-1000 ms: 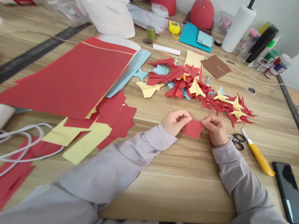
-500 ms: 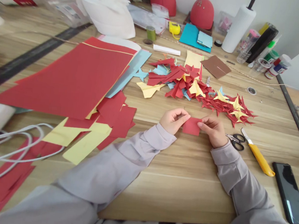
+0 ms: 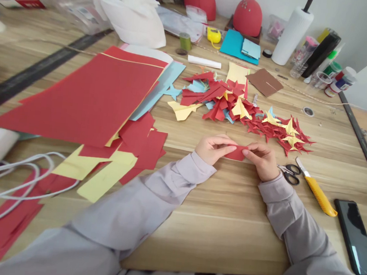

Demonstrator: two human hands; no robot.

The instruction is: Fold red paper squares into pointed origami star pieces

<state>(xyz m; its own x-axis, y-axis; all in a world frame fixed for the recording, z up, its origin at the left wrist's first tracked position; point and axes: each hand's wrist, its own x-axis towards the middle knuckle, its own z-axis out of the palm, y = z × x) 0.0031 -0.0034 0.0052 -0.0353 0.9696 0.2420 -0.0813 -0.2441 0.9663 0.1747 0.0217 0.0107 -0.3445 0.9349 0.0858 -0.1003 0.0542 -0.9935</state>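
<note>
A small piece of red paper is held between my two hands, low over the wooden table. My left hand pinches its left side, thumb in front and fingers behind. On the other side, my right hand grips the right edge between thumb and fingers. The paper looks foreshortened, and I cannot tell whether it is folded or tilted. Just beyond my hands lies a pile of folded red paper pieces, with yellow paper stars on its right part. Black-handled scissors rest beside my right hand.
Large red sheets cover the left, with cut yellow strips and a white cable nearer me. A yellow utility knife, blade exposed, and a phone lie right. Bottles and a yellow tape measure stand at the back.
The red paper showed as a nearly square face before; now it appears shorter in height. My left thumb has shifted slightly right and down along it. My right hand has hardly moved.
</note>
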